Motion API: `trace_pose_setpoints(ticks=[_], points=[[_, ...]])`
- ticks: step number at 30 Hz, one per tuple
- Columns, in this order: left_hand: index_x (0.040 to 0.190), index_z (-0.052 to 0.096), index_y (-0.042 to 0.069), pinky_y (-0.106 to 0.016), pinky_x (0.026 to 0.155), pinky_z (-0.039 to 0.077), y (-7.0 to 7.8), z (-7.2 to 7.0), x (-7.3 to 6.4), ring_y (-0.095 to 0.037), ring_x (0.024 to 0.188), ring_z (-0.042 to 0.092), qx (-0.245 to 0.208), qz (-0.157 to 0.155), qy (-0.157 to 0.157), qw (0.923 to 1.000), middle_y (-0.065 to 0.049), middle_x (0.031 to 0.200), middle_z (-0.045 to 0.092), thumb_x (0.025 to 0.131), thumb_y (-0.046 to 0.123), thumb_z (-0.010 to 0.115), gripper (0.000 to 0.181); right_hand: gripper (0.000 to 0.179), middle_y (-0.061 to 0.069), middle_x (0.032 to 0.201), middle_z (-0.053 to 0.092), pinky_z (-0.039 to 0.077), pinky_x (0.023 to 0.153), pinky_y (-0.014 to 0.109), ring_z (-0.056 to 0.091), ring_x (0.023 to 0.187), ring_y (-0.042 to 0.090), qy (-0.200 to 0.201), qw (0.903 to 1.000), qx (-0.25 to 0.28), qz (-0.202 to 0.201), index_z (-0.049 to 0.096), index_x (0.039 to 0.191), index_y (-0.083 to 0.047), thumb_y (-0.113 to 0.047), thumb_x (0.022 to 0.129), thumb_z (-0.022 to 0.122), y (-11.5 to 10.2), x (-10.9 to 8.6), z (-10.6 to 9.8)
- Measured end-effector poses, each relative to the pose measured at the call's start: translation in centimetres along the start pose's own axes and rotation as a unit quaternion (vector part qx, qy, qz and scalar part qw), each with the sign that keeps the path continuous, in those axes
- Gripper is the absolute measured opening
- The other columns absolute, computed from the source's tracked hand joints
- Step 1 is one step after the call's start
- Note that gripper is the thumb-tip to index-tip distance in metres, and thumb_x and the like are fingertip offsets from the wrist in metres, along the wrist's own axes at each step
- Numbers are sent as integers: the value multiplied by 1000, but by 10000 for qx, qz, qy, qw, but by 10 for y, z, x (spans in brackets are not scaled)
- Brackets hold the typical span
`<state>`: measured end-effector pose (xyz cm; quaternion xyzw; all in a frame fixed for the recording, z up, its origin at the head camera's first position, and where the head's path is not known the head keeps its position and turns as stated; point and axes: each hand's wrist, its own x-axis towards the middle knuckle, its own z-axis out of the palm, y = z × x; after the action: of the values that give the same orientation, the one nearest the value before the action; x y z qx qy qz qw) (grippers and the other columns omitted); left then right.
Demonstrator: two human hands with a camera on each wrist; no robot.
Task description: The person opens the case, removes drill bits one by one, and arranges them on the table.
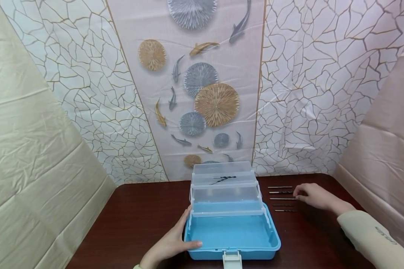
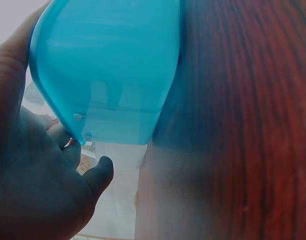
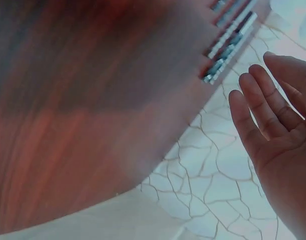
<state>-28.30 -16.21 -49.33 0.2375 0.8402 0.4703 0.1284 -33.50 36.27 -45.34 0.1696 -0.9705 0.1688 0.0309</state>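
A light-blue storage box [image 1: 233, 231] stands on the table with its clear trays [image 1: 226, 192] raised in tiers at the back. My left hand [image 1: 173, 239] holds the box's left wall, thumb over the rim and fingers along the outside; in the left wrist view the same hand [image 2: 37, 175] is beside the blue wall. Several drill bits [image 1: 278, 186] lie in a row right of the box. Over their right ends hovers my right hand [image 1: 311, 196], fingers loosely bent. In the right wrist view that hand [image 3: 278, 120] is apart from the bits [image 3: 228, 50] and holds nothing.
Dark drill bits [image 1: 223, 179] lie crossed in an upper clear tray. A white latch [image 1: 232, 259] hangs at the box's front. The dark red wooden table [image 1: 134, 220] ends at a patterned cloth backdrop [image 1: 202, 112], with plain cloth at both sides.
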Motion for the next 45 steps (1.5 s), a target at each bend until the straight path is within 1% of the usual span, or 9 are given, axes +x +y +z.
trace_pose_setpoints(ticks=[8,15,20,24,28,32,35,40,45], points=[[163,0,36,-73,107,24,0,0,0,-42,150,14,23,33,-2,10000,-15,168,2,88,40,79,108,4,2,89,68,52,73,43,62,84,19,151,9998,-33,-92,71,94,-4,-4,90,71,5,6,-8],[163,1,36,-72,107,24,-1,0,-1,-42,150,14,15,62,-21,10000,-15,168,2,88,39,79,108,8,5,91,69,53,72,42,63,83,19,208,9997,161,-13,71,97,-3,0,90,70,-4,15,-10],[163,0,36,-71,108,25,-3,-1,-1,-41,150,14,-20,38,-47,10000,-12,168,2,89,40,78,107,9,3,93,68,52,70,40,62,81,17,208,9993,307,-16,71,102,-1,-3,94,67,-19,35,-16],[163,0,36,-71,108,25,-5,0,0,-39,150,14,-86,25,-91,9999,-10,169,2,89,40,77,107,8,2,92,69,52,72,42,63,83,20,278,9989,263,-260,71,101,-3,-4,94,67,-32,51,-26],[163,0,36,-70,108,25,-2,-1,0,-39,150,15,-39,56,-62,10000,-11,169,2,88,41,78,108,8,3,91,69,52,73,44,63,84,21,382,9981,304,-383,70,101,-1,-4,95,66,-48,67,-36],[163,1,34,-69,109,26,0,-2,0,-38,150,16,0,58,-55,10000,-9,169,3,88,42,78,108,13,5,92,69,52,70,41,62,80,18,414,9978,303,-408,69,106,2,-7,97,64,-62,80,-46],[163,1,33,-68,109,26,-2,-2,1,-36,150,15,-30,31,-56,10000,-7,169,3,88,42,78,108,15,8,94,70,53,71,42,64,82,22,383,9977,274,-486,69,107,3,-8,98,63,-71,91,-54],[163,0,35,-69,109,26,-5,-3,4,-37,150,14,-49,74,-52,9999,-10,169,2,89,42,77,107,22,14,101,70,54,79,48,66,92,30,258,9980,269,-514,68,113,6,-10,99,63,-84,107,-68],[163,0,35,-68,109,27,-4,-3,2,-36,150,16,-6,77,-38,10000,-8,169,3,89,42,78,107,23,13,102,71,53,80,48,66,93,28,122,9985,274,-465,68,115,5,-12,100,62,-99,118,-74]])
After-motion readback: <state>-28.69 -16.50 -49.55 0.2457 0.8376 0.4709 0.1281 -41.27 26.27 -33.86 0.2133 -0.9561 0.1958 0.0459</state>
